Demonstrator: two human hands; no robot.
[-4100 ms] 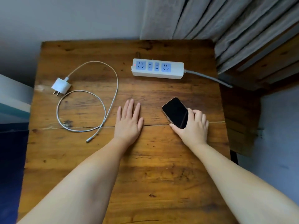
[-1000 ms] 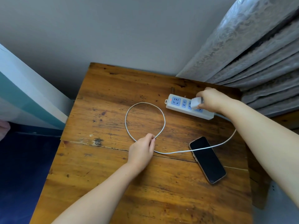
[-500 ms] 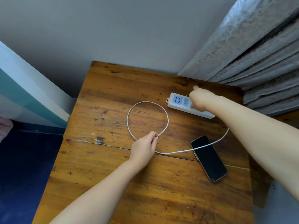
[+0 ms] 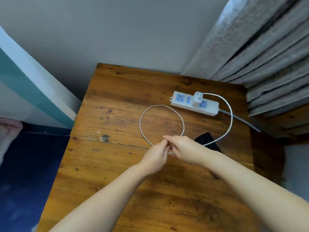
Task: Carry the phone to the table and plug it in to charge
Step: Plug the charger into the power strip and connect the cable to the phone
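A black phone (image 4: 206, 139) lies screen up on the wooden table (image 4: 117, 164), mostly hidden behind my right wrist. The white charger plug (image 4: 198, 97) sits in the white power strip (image 4: 194, 103) at the back right. Its white cable (image 4: 231, 118) arcs right, crosses the phone and forms a loop in the table's middle. My left hand (image 4: 156, 158) and my right hand (image 4: 184, 149) meet at the front of that loop, fingertips pinched together on the cable's free end. The connector itself is hidden by the fingers.
Grey curtains (image 4: 260, 47) hang at the back right, over the table's corner. The power strip's grey cord (image 4: 240, 121) runs off the right edge. A white and teal panel (image 4: 30, 91) stands to the left, with dark blue floor (image 4: 25, 173) below.
My right hand has left the power strip, with the charger plug now standing in it, and come down to join my left hand at the cable end. The cable now arcs out to the right.
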